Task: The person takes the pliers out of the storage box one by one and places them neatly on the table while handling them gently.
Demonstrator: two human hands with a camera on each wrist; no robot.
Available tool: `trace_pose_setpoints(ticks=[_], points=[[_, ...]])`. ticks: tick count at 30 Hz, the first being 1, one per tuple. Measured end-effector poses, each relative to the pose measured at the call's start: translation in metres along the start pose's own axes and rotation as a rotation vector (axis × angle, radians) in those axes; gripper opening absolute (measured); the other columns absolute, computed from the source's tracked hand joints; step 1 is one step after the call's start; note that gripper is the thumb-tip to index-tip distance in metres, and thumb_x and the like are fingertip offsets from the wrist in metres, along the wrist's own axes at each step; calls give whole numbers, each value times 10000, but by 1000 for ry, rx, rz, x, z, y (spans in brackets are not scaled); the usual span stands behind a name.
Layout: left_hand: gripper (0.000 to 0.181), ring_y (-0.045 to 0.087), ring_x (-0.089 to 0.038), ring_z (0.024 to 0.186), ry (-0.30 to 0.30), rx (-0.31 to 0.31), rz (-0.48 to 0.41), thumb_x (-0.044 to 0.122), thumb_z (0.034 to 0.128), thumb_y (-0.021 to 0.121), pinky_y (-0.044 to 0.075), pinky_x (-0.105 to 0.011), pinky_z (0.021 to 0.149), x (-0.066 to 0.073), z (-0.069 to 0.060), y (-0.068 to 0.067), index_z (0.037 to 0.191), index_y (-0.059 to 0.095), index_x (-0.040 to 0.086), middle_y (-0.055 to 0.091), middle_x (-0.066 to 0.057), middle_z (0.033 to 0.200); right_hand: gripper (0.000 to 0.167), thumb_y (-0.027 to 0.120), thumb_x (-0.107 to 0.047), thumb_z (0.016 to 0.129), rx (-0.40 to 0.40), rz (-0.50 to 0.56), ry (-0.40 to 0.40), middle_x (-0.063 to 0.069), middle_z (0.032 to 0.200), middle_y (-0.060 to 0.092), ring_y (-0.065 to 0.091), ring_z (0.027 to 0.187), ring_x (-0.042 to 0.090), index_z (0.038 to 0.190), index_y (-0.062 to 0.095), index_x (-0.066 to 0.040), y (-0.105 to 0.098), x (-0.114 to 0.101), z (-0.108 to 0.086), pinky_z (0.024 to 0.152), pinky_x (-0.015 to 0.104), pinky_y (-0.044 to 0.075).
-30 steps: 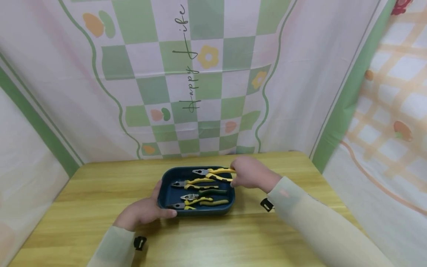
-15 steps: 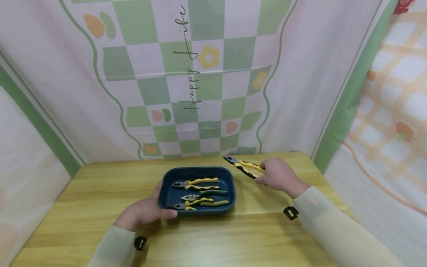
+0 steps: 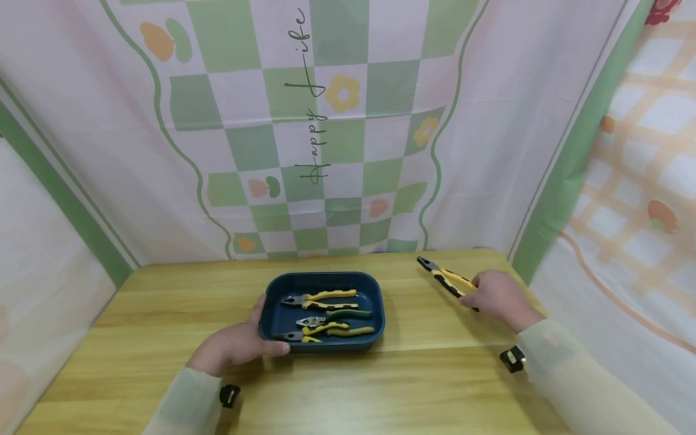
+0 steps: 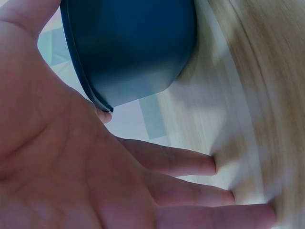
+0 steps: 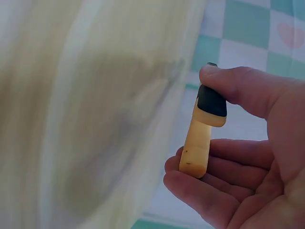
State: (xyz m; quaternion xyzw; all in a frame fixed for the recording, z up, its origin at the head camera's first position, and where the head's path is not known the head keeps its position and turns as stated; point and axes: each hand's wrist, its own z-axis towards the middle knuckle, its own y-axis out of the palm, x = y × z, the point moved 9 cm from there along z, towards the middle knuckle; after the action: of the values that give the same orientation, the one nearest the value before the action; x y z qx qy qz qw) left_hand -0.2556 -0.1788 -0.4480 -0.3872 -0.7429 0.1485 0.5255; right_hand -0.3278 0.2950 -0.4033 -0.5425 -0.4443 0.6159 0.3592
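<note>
My right hand (image 3: pixel 501 297) holds a pair of yellow-and-black pliers (image 3: pixel 447 280) by the handles, above the right part of the table, its jaws pointing away to the back left. In the right wrist view, thumb and curled fingers clasp the pliers' handles (image 5: pixel 195 148). At the left end of a dark blue tray (image 3: pixel 375 296), my left hand (image 3: pixel 236 345) touches its corner, thumb along the front side. The left wrist view has the other fingers (image 4: pixel 181 191) stretched out straight, tips down at the tabletop. Inside the tray lie yellow-handled pliers (image 3: pixel 331 294) and green-handled pliers (image 3: pixel 348 313), with another yellow-handled pair (image 3: pixel 326 327) partly overlapping them.
The wooden table (image 3: pixel 348 386) ends at a patterned curtain (image 3: pixel 342 145) behind it. More cloth hangs at both sides. A small black device (image 3: pixel 513 359) sits at the right wrist, and another black device (image 3: pixel 229 396) at the left.
My right hand has lifted the yellow-and-black pliers out of the tray and carried them to the right. My left hand and the tray stay in place.
</note>
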Motion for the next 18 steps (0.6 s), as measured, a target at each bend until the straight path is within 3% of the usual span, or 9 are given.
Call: trace_pose_setpoints(ticks=[10,18], points=[[1328,422,-509,1284,5,-8,-16,543,751,831,340,-653,1000,1,-2,1,1595,-118,154,223,-312,1565,387,809,-331,781,-8,-38,87,3,572,458,434,511,189,637,516,-122,3,51,-23,476,354,360],[1328,409,-499,1300,4,-14,-16,559,753,823,330,-642,1018,1,-1,1,1594,-126,164,208,-293,1579,437,802,-371,787,-35,-47,126,4,553,454,440,508,197,590,488,-139,1,61,-34,481,355,371]])
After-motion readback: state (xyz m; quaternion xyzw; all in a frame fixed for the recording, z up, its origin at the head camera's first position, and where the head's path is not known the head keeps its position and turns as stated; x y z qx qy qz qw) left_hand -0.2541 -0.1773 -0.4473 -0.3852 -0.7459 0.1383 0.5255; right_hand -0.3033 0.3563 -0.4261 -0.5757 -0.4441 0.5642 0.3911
